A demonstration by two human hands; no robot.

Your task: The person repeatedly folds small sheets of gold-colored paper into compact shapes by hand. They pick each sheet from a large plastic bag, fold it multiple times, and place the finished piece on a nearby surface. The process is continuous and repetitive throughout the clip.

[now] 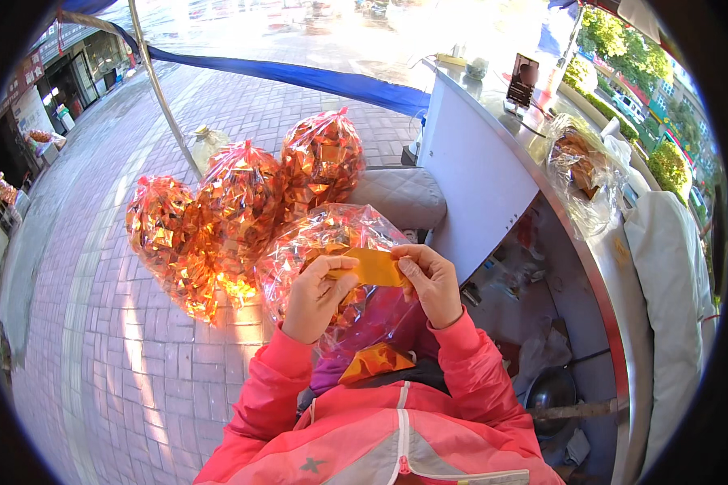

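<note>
Between my two hands a gold foil paper piece (376, 268) is stretched flat, in front of my chest. My left hand (320, 297) pinches its left end between thumb and fingers. The right end is gripped by my right hand (429, 282) in the same way. Just beyond and below my hands stands an open clear plastic bag (364, 221) with more gold pieces inside, partly hidden by my hands. A folded sheet of gold-orange foil (376, 362) lies on my lap.
Several tied bags of shiny foil pieces (242, 188) stand on the brick paving (151, 357) ahead. A grey quilted cushion (397, 194) sits behind the open bag. To my right is a metal-edged counter (588, 254) with a phone (523, 79) and a plastic-wrapped bundle (576, 160). A tent pole (164, 91) rises ahead left.
</note>
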